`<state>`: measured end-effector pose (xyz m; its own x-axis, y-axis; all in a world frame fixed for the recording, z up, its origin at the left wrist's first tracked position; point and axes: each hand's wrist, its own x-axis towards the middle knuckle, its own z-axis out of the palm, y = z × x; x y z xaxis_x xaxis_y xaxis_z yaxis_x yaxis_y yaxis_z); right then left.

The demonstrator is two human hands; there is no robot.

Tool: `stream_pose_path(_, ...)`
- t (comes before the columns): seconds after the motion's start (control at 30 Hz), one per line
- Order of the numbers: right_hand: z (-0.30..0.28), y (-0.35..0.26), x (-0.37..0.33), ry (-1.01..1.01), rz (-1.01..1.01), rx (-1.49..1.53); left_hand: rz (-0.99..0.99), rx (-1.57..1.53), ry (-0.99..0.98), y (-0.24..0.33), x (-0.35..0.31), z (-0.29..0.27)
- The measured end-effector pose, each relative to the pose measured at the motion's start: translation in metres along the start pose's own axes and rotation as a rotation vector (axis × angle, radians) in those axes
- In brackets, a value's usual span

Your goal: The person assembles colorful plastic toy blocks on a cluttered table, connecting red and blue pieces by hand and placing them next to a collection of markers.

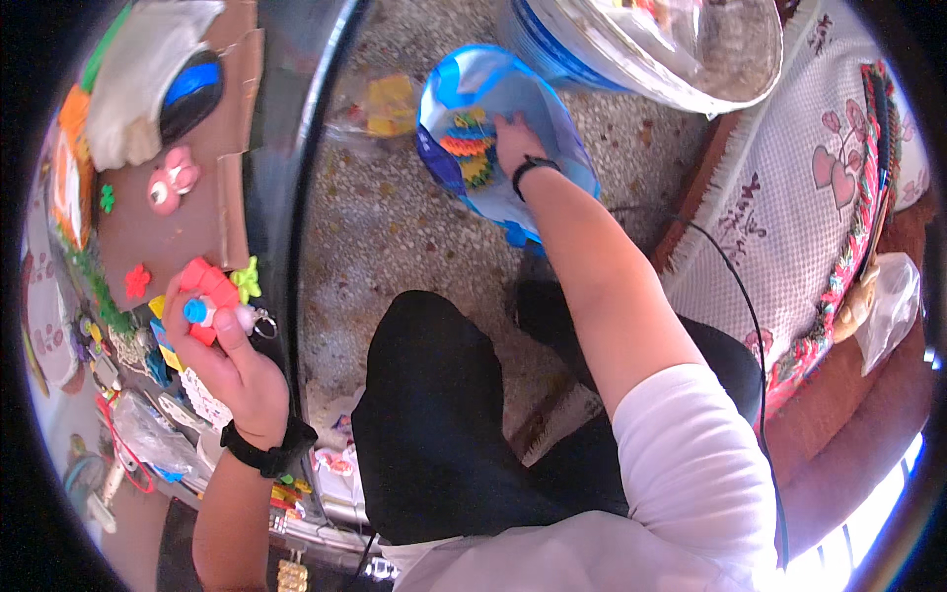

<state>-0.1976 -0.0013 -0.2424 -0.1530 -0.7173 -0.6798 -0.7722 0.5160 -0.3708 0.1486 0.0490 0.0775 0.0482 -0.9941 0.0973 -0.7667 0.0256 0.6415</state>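
My left hand (237, 370) is closed around a small red toy (209, 286) with a blue knob and a metal ring beside it, held over the table at the left. A lime-green flower-shaped piece (246, 280) is just beyond it. My right hand (515, 144) reaches down into a blue-and-white bag-like container (459, 79) on the floor, its fingers apart beside several yellow, orange and green pieces (472, 153). What its fingertips touch is hard to make out.
A brown cardboard sheet (138, 237) on the table bears a pink toy (174, 180) and a red flower piece (137, 280). Beyond the bag stands a large white bucket (681, 94). A black cable (735, 271) runs past a cloth-covered seat (779, 197). Yellow packets (391, 106) lie on the floor.
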Motion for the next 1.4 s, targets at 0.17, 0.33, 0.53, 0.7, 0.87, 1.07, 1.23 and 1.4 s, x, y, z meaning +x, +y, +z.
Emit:
stream_pose_path(0.17, -0.011, 0.001, -0.006, 0.027, -0.242, -0.184, 0.037, -0.08, 0.043, 0.001, 0.001, 0.0)
stream_pose_path(0.33, -0.033, -0.007, -0.011, 0.067, -0.175, -0.478, 0.262, 0.001, 0.128, 0.006, 0.017, 0.002)
stream_pose_path(0.53, -0.106, -0.071, -0.055, -0.005, -0.328, -0.808, 0.214, 0.077, 0.156, 0.012, 0.011, -0.006)
stream_pose_path(0.7, -0.186, -0.115, -0.123, 0.01, -0.565, -0.87, 0.232, 0.029, 0.181, 0.016, 0.009, -0.001)
stream_pose_path(0.87, -0.247, -0.213, -0.253, 0.034, -0.697, -0.657, 0.231, -0.005, 0.234, 0.014, 0.004, -0.004)
stream_pose_path(1.07, -0.224, -0.29, -0.304, 0.191, -1.176, -0.251, 0.25, -0.272, 0.317, 0.019, 0.003, 0.0)
stream_pose_path(1.23, -0.171, -0.329, -0.285, 0.325, -1.216, -0.316, 0.278, -0.314, 0.487, 0.018, -0.004, -0.027)
stream_pose_path(1.4, -0.138, -0.322, -0.264, 0.323, -1.194, -0.244, 0.079, -0.57, 0.487, 0.025, -0.016, -0.039)
